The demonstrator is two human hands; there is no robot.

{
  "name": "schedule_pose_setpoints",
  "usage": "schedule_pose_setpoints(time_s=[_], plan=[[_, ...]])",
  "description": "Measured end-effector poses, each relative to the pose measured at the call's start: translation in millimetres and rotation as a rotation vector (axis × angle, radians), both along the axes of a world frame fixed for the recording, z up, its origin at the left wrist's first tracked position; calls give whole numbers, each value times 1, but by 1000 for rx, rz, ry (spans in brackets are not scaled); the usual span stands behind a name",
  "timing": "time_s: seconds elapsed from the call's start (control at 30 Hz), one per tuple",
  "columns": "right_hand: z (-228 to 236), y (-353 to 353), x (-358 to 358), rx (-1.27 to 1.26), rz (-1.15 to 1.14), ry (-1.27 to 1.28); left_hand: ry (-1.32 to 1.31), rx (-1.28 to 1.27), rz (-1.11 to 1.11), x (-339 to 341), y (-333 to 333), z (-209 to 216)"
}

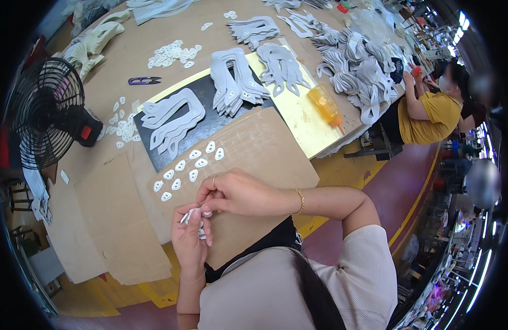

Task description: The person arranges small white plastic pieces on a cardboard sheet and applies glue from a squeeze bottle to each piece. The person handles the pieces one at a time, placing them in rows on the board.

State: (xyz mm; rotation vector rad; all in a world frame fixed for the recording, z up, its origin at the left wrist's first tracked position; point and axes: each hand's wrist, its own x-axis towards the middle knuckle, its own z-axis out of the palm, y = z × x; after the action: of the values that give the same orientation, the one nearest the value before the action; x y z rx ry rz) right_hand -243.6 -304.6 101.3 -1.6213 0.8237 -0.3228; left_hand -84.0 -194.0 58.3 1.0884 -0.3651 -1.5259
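Note:
My left hand (189,236) is closed around a small bunch of white teardrop-shaped pieces (201,231), near the cardboard's front edge. My right hand (240,192) meets it from the right, its thumb and fingertips pinching one white piece (206,213) at the edge of that bunch. Just beyond both hands, several matching white pieces (180,165) with dark holes lie in two slanting rows on a brown cardboard sheet (265,148). Past the sheet, grey loop-shaped cut parts (177,118) rest on a black board (155,148).
Purple-handled thread snips (145,81) lie beyond a loose heap of white pieces (122,129), with another heap (174,54) farther back. A black fan (48,113) stands left. An orange squeeze bottle (324,104) lies on yellow paper (298,121), near grey stacks (353,60). A co-worker (430,110) sits right.

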Motion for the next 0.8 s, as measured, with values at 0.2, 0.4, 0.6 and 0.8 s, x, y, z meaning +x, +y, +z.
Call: schedule_pose_setpoints(time_s=[0.2,0.4,0.6,0.8], plan=[[-19,-40,-25,-368,-293,45,90,89,-23,9,-1,9],[-38,-53,-20,-1037,-272,182,201,122,-63,14,0,13],[-41,-52,-34,-1202,-67,331,162,103,-91,13,3,7],[-10,-14,-23,-778,-101,118,91,114,-158,8,-2,4]])
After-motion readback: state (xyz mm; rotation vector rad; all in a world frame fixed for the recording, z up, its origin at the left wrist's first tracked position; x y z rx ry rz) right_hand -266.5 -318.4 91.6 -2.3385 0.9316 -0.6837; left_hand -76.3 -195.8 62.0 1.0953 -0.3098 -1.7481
